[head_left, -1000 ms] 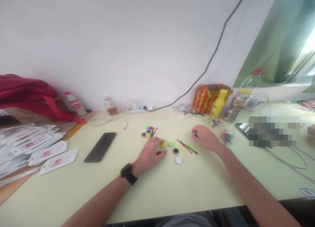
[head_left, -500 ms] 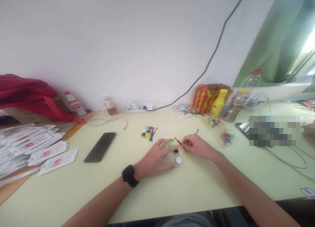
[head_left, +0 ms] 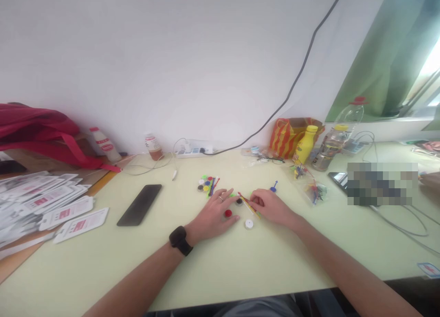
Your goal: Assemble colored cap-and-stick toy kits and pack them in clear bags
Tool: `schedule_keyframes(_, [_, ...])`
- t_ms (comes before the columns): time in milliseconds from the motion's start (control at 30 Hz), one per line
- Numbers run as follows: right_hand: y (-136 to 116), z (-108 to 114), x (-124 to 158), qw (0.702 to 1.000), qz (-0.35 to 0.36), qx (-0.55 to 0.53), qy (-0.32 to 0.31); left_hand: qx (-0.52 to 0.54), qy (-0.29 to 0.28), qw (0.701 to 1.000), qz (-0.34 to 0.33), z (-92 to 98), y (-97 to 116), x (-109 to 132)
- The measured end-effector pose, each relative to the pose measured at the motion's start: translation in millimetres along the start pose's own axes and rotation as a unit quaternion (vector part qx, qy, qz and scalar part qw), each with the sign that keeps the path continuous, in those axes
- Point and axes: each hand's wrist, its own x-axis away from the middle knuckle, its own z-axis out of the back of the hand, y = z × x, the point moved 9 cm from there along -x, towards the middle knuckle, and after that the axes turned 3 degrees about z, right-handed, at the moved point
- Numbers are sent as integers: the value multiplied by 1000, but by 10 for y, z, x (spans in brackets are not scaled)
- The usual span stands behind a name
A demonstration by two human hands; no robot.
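Observation:
My left hand rests low over the table with fingers spread, holding nothing. Beneath its thumb and index finger lies a red disc. A black disc sits by its fingertips, and a white disc lies to the right of the thumb. The fingers of my right hand are curled in a pinch at the lower part of a red arrow-tipped stick. A white stick and a yellow stick lie close beside it. A blue arrow piece is just beyond my right hand.
Several coloured discs and arrow sticks are grouped beyond my left hand. A black phone lies left. Clear bags of coloured pieces, a yellow bottle and a striped bag are at the right back.
My left hand has shifted a little left, and a red disc now shows under it. My right hand and the red stick have moved slightly left. The blue arrow piece is more exposed.

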Motion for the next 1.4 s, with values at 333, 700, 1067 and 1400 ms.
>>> schedule_keyframes(333, [-140,61,23,999,37,-21,6,38,35,999,-1,65,-27,-50])
schedule_keyframes(700, [-239,55,62,996,85,-25,-32,78,99,991,43,119,-171,-33])
schedule_keyframes(1067, [-210,114,69,997,63,-48,-16,5,56,993,106,19,-299,0])
schedule_keyframes(1400, [-195,303,43,992,81,-67,72,60,130,983,112,117,-388,4])
